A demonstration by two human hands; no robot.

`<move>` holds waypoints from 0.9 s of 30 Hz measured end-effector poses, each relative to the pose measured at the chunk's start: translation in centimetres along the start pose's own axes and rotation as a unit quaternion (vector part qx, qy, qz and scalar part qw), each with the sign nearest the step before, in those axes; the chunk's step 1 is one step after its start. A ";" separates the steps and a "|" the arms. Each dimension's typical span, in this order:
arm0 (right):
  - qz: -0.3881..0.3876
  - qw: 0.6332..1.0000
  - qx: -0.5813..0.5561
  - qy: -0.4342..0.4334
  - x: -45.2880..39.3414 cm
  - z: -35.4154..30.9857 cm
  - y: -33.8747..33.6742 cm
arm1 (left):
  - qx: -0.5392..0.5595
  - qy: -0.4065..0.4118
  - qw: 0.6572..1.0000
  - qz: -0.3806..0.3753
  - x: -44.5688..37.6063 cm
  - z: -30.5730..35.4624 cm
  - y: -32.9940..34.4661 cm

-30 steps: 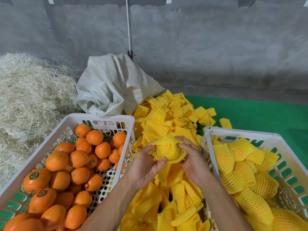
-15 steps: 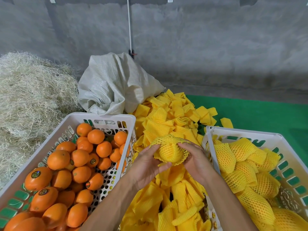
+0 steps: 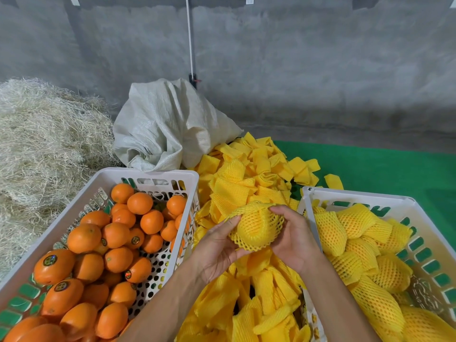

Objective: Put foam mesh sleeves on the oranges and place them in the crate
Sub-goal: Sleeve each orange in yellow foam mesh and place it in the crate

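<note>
Centrally, a sleeved orange [image 3: 256, 228] is held over the sleeve pile [image 3: 249, 178], pinched between left hand [image 3: 217, 248] and right hand [image 3: 294, 239], with the orange crate [image 3: 148, 175] leftward and the crate [image 3: 357, 196] of sleeved fruit rightward.

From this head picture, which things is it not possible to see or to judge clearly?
- Fruit in the held mesh sleeve, head view: the foam and both hands cover it.
- Left hand fingers: behind the sleeve.
- Left crate and right crate: near ends cut by the bottom edge.
- Stickers on the bare oranges: too small to read.
- Floor under the loose sleeve pile: covered.
</note>
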State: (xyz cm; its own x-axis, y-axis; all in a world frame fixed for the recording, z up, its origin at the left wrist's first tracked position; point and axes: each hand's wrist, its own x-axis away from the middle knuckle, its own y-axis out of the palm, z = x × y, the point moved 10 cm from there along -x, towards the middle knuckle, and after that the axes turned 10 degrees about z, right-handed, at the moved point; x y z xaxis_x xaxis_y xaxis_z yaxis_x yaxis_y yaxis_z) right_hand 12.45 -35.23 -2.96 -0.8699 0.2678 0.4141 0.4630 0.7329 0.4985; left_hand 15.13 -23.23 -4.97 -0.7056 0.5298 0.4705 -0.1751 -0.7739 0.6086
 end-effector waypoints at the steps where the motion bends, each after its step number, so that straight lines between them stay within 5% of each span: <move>1: 0.002 1.000 0.002 0.003 -0.1 0.1 -0.1 | 0.002 -0.002 1.000 -0.003 0.1 0.0 0.1; 16: 0.015 0.998 0.024 0.061 -0.3 2.6 0.2 | 0.055 -0.018 0.996 -0.064 0.8 0.7 1.5; 21: 0.189 0.956 0.218 -0.043 -1.6 2.3 -3.1 | 0.091 -0.023 0.994 -0.057 0.5 0.7 1.0; 24: 0.178 0.930 0.300 -0.118 -1.1 1.2 -2.4 | 0.093 0.013 0.995 -0.029 0.1 1.7 0.0; 27: 0.142 0.908 0.277 -0.280 0.9 -2.2 -0.9 | 0.055 0.074 0.996 0.017 -0.2 3.2 -1.3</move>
State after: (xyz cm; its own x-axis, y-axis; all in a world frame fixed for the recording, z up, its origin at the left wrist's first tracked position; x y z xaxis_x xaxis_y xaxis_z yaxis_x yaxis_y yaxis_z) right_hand 11.64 -36.99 -1.35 -0.7503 0.6580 -0.0642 0.6610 0.7448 -0.0912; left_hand 17.70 -21.22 -3.80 -0.8044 0.4408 0.3982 -0.0784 -0.7432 0.6644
